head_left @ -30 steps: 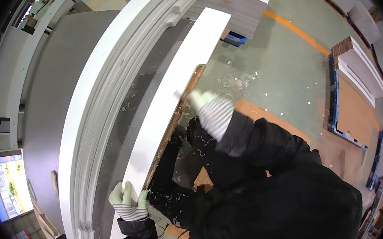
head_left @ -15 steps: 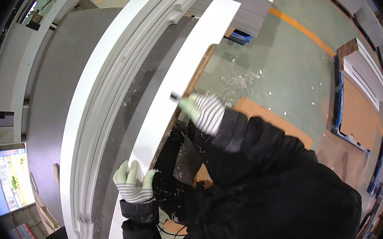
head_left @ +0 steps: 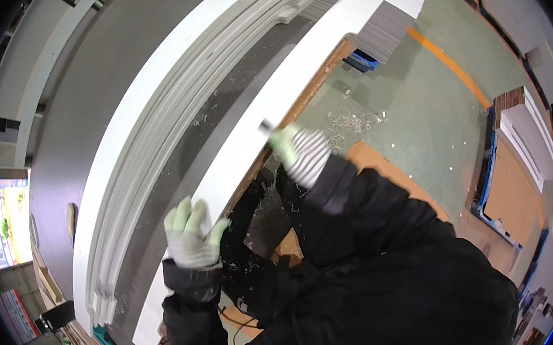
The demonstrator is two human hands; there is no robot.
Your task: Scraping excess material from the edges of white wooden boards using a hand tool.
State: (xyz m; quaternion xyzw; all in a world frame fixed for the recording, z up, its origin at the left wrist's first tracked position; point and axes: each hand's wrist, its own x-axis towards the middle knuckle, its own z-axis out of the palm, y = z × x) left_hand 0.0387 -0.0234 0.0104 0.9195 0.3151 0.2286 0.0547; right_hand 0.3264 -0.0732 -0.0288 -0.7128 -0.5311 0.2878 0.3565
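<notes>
I observe the panel (head_left: 238, 153) lying along the counter (head_left: 82, 124), its long axis running from near left to far right. Left hand (head_left: 193, 237): fingers spread over the panel. Right hand (head_left: 302, 151): fingers closed around a tool (head_left: 265, 126).

Workshop: green floor (head_left: 411, 119) with orange line (head_left: 449, 66) and scattered shavings (head_left: 355, 122), stacked white panels (head_left: 142, 92) on grey surface (head_left: 93, 100), board-laden blue pallet (head_left: 360, 62).

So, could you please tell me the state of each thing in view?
Board: white face up, right edge brown
Tool: held, mostly hidden, dark end showing
Left hand: fingers spread over the board
Right hand: closed around the tool
Panels: stacked
Shavings: scattered loosely
</notes>
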